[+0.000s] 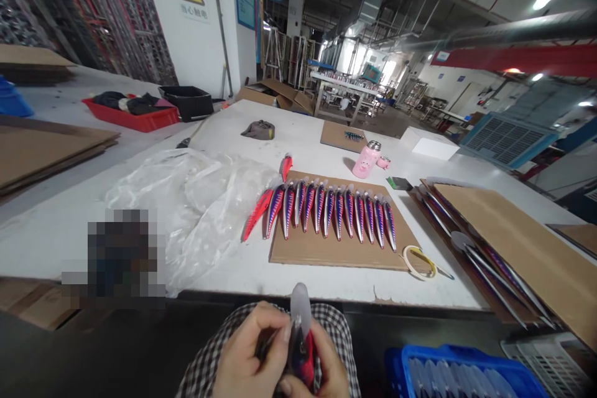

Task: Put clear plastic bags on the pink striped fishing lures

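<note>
Held item: a red-and-dark fishing lure with a clear plastic lip (302, 354) is held up at the bottom of the view, lip upward, above a black-and-white checked cloth (338, 329).

Left hand (247, 351): the fingers are curled and pressed together, with the lure pinched against the right hand; a slim dark item (267, 343) is also gripped beside the lure, but its kind cannot be told.

Right hand (329, 368): the fingers are closed around the lure's lower body, which is pinched from the other side.

Board: a row of slender purple-and-silver lures with red bellies (338, 211) is laid out on a flat brown cardboard sheet (298, 255).

Nearby: 2 red lures (256, 214) are placed at the row's left end, and a crumpled clear plastic bag (196, 211) is spread beside them on a white worktable (233, 130).

Right side: a blue plastic crate (461, 373) packed with clear lips is seen below the table edge, and more lures (494, 273) are laid under a brown cardboard sheet (522, 242).

Behind: a pink pig-shaped flask (366, 161) is stood near the board.
</note>
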Demonstrator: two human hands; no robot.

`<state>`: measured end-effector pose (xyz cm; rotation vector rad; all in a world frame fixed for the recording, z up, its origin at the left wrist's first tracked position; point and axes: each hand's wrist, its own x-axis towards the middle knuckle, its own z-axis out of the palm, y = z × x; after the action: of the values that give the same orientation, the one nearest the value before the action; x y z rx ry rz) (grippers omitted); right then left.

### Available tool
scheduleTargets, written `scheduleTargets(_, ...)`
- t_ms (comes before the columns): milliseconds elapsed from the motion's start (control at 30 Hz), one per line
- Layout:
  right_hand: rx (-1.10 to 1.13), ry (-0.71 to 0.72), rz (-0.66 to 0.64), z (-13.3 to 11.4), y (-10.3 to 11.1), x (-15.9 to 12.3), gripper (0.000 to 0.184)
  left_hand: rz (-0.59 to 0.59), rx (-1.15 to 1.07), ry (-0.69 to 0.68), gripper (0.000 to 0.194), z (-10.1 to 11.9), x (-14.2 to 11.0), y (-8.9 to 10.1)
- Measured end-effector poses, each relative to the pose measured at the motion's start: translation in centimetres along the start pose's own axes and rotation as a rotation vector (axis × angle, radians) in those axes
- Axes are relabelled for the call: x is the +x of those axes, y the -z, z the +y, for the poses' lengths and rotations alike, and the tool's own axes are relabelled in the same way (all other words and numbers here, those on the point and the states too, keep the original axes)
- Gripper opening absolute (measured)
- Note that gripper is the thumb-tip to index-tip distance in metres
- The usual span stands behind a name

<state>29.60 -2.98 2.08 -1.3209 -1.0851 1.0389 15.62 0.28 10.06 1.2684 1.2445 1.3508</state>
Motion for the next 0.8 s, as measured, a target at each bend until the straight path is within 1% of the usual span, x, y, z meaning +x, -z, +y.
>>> scheduleTargets(100,0.070,0.057,-0.007,-0.2,-0.3,0.2,0.069,0.064,0.034,0.026,0.005,-0.3,0.1,0.3)
scheduleTargets(133,0.072,0.075,-0.002,-0.4,-0.3,0.2,0.068,0.065,0.046,0.033,0.005,-0.4,0.1,0.4)
scheduleTargets(267,0.038,0.123,0.019,-0.7,-0.3,0.4,0.064,-0.021,0.085,0.004,0.010,-0.8,0.4,0.8)
scheduleTargets(333,0.091,0.107,0.014,-0.7,-0.3,0.4,0.062,-0.045,0.110,-0.017,0.011,-0.8,0.5,0.7)
scheduleTargets(400,0.194,0.066,-0.016,-0.7,-0.4,0.5,0.062,-0.052,0.129,-0.012,0.012,-0.5,0.6,0.6)
scheduleTargets(467,0.282,0.022,-0.048,-0.7,-0.6,0.5,0.065,-0.030,0.132,0.016,0.012,-0.2,0.7,0.6)
scheduleTargets(567,0.334,-0.013,-0.076,-0.7,-0.8,0.4,0.070,-0.013,0.134,0.048,0.010,0.2,0.9,0.8)
scheduleTargets(667,0.330,0.006,-0.075,-0.3,-0.8,0.2,0.072,-0.036,0.133,0.046,0.010,0.4,0.9,0.9)
scheduleTargets(800,0.199,0.033,-0.063,0.7,-0.4,0.2,0.070,-0.050,0.144,0.038,0.009,0.5,0.7,0.9)
